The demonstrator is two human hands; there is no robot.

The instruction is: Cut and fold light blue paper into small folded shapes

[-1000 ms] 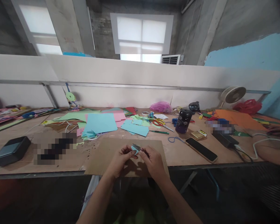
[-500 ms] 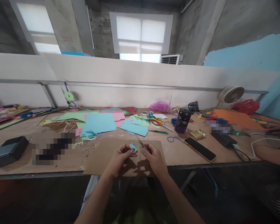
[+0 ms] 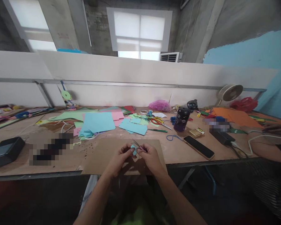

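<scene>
My left hand (image 3: 122,155) pinches a small light-blue piece of paper (image 3: 133,150) between thumb and fingers. Closed around a small pair of scissors (image 3: 136,144) is my right hand (image 3: 150,156); the blades point up and to the left, close by the paper's edge. Whether they touch the paper I cannot tell. Both hands are over a brown cardboard sheet (image 3: 96,159) at the table's front edge. My fingers hide most of the scissors' handles.
Beyond the cardboard lie blue paper sheets (image 3: 98,123), scissors with yellow and red handles (image 3: 158,121) and a green pen (image 3: 157,130). To the right are a dark tumbler (image 3: 182,119), a phone (image 3: 198,147) and another person's arm (image 3: 267,145). A black box (image 3: 7,151) stands left.
My right hand has brought the scissors left, nearer to the blue paper, and the blades now lie more slanted. The paper has turned slightly in my left hand. The view has shifted a little.
</scene>
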